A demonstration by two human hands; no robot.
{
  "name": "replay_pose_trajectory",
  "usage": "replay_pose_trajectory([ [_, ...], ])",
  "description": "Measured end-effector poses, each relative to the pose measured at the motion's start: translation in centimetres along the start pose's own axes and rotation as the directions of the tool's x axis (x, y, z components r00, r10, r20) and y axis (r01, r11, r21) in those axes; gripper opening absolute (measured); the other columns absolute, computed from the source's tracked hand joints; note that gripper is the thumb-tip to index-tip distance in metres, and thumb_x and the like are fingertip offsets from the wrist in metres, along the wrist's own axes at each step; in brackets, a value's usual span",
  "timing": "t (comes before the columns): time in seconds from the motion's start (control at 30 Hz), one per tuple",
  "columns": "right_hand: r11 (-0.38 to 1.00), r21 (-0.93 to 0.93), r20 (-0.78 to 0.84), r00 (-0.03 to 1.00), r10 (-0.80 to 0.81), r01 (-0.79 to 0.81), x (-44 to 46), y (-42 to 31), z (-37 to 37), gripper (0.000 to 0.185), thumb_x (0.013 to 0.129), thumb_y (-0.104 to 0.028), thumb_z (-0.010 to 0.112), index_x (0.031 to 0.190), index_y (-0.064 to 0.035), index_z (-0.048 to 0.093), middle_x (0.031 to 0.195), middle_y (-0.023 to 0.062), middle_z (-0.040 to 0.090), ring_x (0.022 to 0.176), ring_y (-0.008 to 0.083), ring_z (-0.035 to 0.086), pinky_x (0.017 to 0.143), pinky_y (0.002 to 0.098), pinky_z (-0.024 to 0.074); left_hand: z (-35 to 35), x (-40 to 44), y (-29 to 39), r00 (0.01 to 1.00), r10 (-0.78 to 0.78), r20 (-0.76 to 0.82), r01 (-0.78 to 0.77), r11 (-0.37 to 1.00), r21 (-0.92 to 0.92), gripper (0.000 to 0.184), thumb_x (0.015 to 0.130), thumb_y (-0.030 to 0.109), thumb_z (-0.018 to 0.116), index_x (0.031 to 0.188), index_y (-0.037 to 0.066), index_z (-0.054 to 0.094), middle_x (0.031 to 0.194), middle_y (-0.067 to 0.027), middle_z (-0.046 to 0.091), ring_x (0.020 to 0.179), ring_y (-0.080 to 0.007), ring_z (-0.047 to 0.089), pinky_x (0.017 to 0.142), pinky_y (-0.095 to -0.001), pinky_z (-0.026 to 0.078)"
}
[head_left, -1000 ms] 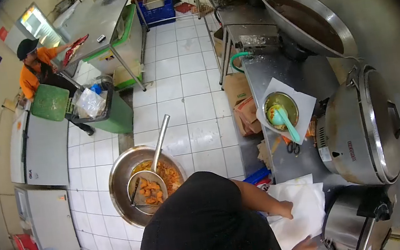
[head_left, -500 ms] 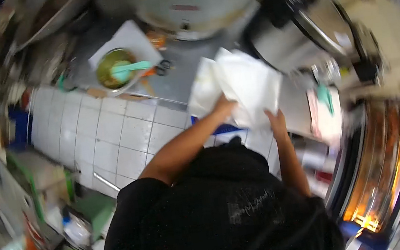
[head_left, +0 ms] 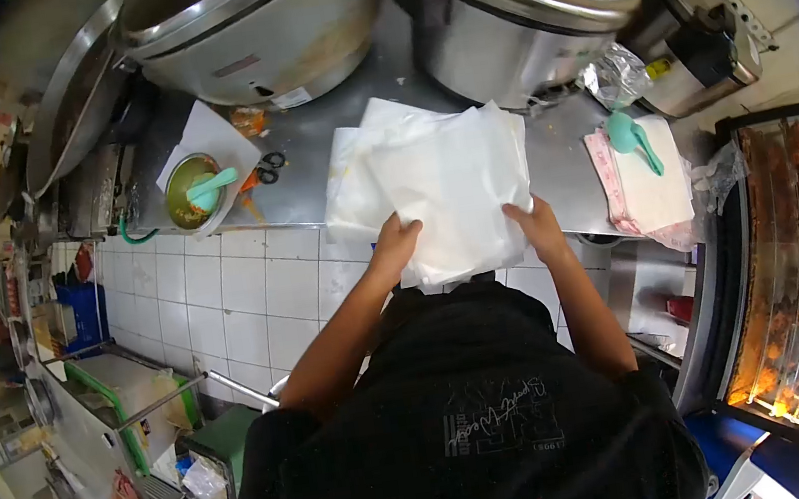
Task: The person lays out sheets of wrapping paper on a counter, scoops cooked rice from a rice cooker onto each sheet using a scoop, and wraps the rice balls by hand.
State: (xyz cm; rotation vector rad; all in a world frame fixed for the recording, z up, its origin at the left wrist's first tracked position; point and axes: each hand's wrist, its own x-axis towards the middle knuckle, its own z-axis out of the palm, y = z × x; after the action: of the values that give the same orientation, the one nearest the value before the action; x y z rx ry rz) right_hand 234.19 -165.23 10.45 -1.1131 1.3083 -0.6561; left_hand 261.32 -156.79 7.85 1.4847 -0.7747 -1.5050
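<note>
A: Paper sheets point(head_left: 455, 171), what state?
B: White, thin, slightly creased; several layered unevenly, corners fanned out, one part jutting left
A: Pose?
B: Spread broadly, roughly flat; far part over the steel worktop point(head_left: 295, 142), near part out past its front edge
A: Who has them?
B: Left hand point(head_left: 401, 241) pinches the near left part, thumb on top; right hand point(head_left: 538, 227) holds the right side, thumb on top too
A: Anything about them?
B: Black-handled scissors point(head_left: 271, 167) to the left, apart; steel cooker point(head_left: 511, 23) just beyond, near the far corner
</note>
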Motion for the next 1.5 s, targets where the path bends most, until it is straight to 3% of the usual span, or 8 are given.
replay_pose_trajectory([
  [0.23,0.948,0.150,0.019,0.960,0.280,-0.280,-3.0,2.6,-8.9,0.060,0.088,-0.033,0.071,0.126,0.0115,0.056,0.115,0.0187,0.067,0.103,0.0239,0.065,0.090,0.0338,0.0505,7.5,-1.8,-3.3,0.967,-0.108,-0.229,0.089,0.992,-0.092,0.070,0.090,0.014,0.068,0.142,-0.004,0.025,0.122,-0.0203,0.058,0.107,-0.0292,0.062,0.091,-0.0404,0.053],
  [0.33,0.937,0.306,0.161,0.979,0.122,-0.167,-1.5,0.7,-10.8,0.067,0.087,-0.040,0.072,0.125,0.0127,0.055,0.117,0.0210,0.065,0.107,0.0263,0.064,0.094,0.0347,0.0493,9.1,-1.3,-4.5,0.941,-0.051,-0.333,0.060,0.998,0.017,0.071,0.088,0.015,0.070,0.139,-0.005,0.027,0.123,-0.0221,0.057,0.108,-0.0303,0.062,0.090,-0.0406,0.053],
  [0.43,0.981,-0.046,0.154,0.969,0.193,-0.188,2.5,0.9,-10.6,0.067,0.085,-0.042,0.074,0.121,0.0118,0.058,0.114,0.0210,0.067,0.103,0.0279,0.066,0.091,0.0366,0.0513,9.0,-0.7,-4.7,0.922,0.057,-0.382,0.037,0.972,0.233,0.074,0.084,0.018,0.073,0.136,-0.009,0.029,0.121,-0.0270,0.058,0.111,-0.0312,0.060,0.091,-0.0386,0.051],
  [0.53,0.954,-0.014,0.236,0.926,0.294,-0.299,5.1,0.3,-9.1,0.066,0.082,-0.042,0.076,0.118,0.0111,0.060,0.108,0.0220,0.069,0.096,0.0301,0.069,0.086,0.0387,0.0535,10.0,-0.9,-1.7,0.902,0.075,-0.426,0.106,0.917,0.386,0.070,0.084,0.021,0.073,0.133,-0.010,0.033,0.117,-0.0304,0.061,0.111,-0.0347,0.062,0.092,-0.0395,0.050],
  [0.67,0.890,-0.434,0.233,0.972,-0.042,0.142,7.1,2.4,-8.3,0.055,0.079,-0.032,0.080,0.113,0.0079,0.064,0.100,0.0188,0.072,0.087,0.0261,0.071,0.078,0.0393,0.0554,8.9,1.6,-4.7,0.838,0.328,-0.436,-0.037,0.831,0.555,0.051,0.085,0.018,0.072,0.122,-0.006,0.048,0.109,-0.0242,0.065,0.103,-0.0310,0.064,0.088,-0.0382,0.051],
  [0.77,0.866,-0.344,0.303,0.916,-0.262,0.362,1.3,-0.5,-9.9,0.044,0.084,-0.028,0.076,0.110,0.0070,0.067,0.101,0.0194,0.072,0.092,0.0285,0.071,0.083,0.0372,0.0538,11.3,-1.3,-1.5,0.831,0.388,-0.398,-0.204,0.879,0.430,0.041,0.089,0.010,0.068,0.123,-0.005,0.052,0.112,-0.0184,0.066,0.104,-0.0250,0.064,0.090,-0.0354,0.050],
  [0.97,0.886,-0.092,0.031,0.891,-0.453,0.454,-3.0,-5.2,-13.6,0.033,0.086,-0.017,0.076,0.108,0.0061,0.068,0.099,0.0124,0.073,0.090,0.0180,0.066,0.082,0.0321,0.0516,17.4,-4.5,6.8,0.738,0.534,-0.412,-0.523,0.839,0.150,0.041,0.090,0.006,0.066,0.127,-0.004,0.053,0.107,-0.0148,0.067,0.097,-0.0176,0.063,0.087,-0.0322,0.051],
  [1.5,0.877,-0.034,-0.097,0.872,-0.480,0.479,2.5,-1.1,-15.7,0.027,0.090,-0.014,0.072,0.109,0.0041,0.068,0.103,0.0102,0.072,0.090,0.0146,0.064,0.081,0.0277,0.0490,18.6,2.3,5.3,0.820,0.523,-0.232,-0.428,0.830,0.358,0.035,0.090,0.010,0.068,0.119,-0.006,0.060,0.109,-0.0135,0.069,0.100,-0.0189,0.064,0.085,-0.0311,0.049],
])
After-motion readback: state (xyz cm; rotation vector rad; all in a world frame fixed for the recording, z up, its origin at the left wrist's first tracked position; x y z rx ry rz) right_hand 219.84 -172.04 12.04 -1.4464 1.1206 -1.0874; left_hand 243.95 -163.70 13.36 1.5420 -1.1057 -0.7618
